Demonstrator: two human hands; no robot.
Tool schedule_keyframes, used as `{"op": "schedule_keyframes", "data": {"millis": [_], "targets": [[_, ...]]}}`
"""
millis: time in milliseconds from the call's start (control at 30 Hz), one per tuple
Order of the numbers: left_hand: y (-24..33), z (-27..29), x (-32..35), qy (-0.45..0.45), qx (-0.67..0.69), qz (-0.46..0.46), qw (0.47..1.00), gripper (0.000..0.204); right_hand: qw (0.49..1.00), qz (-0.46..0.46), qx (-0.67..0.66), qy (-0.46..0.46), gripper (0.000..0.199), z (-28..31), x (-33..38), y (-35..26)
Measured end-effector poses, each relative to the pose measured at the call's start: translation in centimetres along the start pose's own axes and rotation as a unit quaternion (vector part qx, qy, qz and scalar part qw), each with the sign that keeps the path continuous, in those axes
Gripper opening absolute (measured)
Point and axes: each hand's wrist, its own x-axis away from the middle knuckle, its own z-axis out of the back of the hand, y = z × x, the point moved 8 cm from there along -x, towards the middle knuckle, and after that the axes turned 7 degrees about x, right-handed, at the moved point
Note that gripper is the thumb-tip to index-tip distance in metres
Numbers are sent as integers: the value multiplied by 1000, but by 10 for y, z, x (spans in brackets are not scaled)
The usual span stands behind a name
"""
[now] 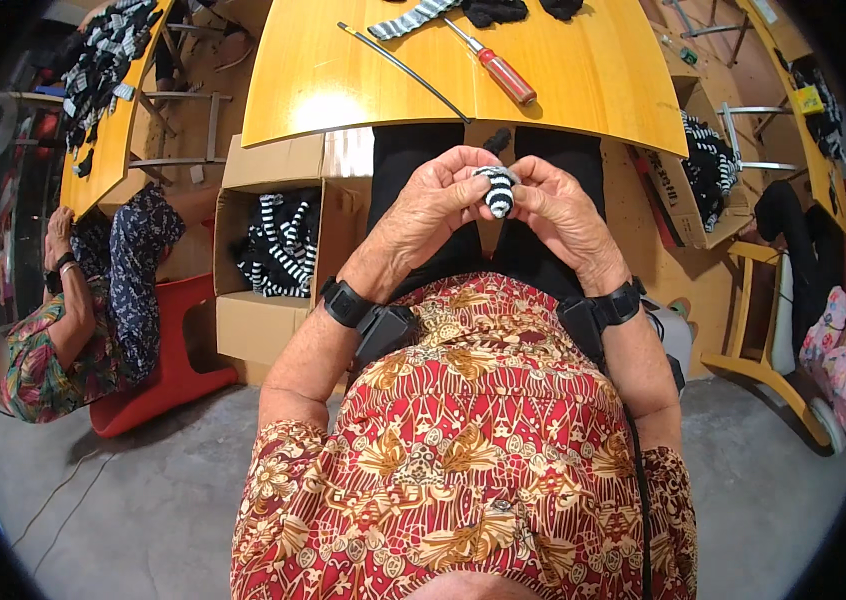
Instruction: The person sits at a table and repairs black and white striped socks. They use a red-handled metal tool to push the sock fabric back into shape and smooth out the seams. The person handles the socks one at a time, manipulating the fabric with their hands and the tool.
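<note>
Between my hands, just off the table's near edge, is a small black-and-white striped knitted piece (499,196). It narrows to a light tip pointing at me, and a black fuzzy end (498,141) sticks out on the far side. My left hand (448,195) pinches it from the left with thumb and fingers. From the right, the thumb and fingers of my right hand (561,208) grip it too. Part of the piece is hidden under my fingers.
On the yellow table (593,70) lie a red-handled screwdriver (505,75), a thin dark rod (405,68) and a grey striped knit piece (413,18). Cardboard boxes of striped knits stand left (278,245) and right (708,175). A co-worker (63,340) sits at left.
</note>
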Motion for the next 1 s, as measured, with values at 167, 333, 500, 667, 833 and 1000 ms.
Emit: {"op": "schedule_keyframes", "data": {"millis": [167,333,500,667,833,1000], "targets": [[5,13,-1,31,-119,-50,991,31,986,84,140,20,9,10,-2,-8],[5,16,0,91,-184,-66,977,17,957,158,219,106,6,4,5,-32],[10,11,0,115,-227,-112,961,9,955,152,226,116,5,5,5,-32],[28,3,7,143,-383,-182,894,5,919,120,352,135,7,-4,3,-36],[47,-17,9,81,-561,-244,787,7,892,193,391,119,17,-16,0,-49],[52,-31,4,25,-574,-238,783,10,964,52,257,42,24,0,-10,-25]]}}
